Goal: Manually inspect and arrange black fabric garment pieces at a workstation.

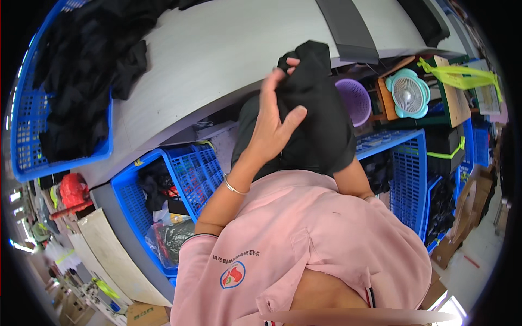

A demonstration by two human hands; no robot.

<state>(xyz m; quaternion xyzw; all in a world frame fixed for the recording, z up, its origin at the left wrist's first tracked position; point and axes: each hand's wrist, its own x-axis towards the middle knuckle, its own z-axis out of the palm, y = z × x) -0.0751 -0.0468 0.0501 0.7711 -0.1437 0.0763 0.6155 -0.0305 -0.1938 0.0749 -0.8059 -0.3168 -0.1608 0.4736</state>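
A piece of black cloth (321, 106) hangs in front of me over my dark-trousered lap, its far end reaching the table edge. My right forearm (350, 179) goes into or behind this cloth, which hides the right hand. My left hand (272, 122), a bracelet at its wrist, is raised along the cloth's left side. Its thumb stands well apart from the stretched fingers, and no grip on the cloth shows. Beside the cloth's upper left edge, two fingertips (292, 65) show; I cannot tell which hand they belong to.
The grey-white table (201, 49) bears a dark grey strip (350, 30). Black cloth pieces (92, 60) heap over a blue basket (62, 157) at far left. Blue crates (196, 174) flank me. At right are a purple basket (352, 100) and a turquoise fan (408, 93).
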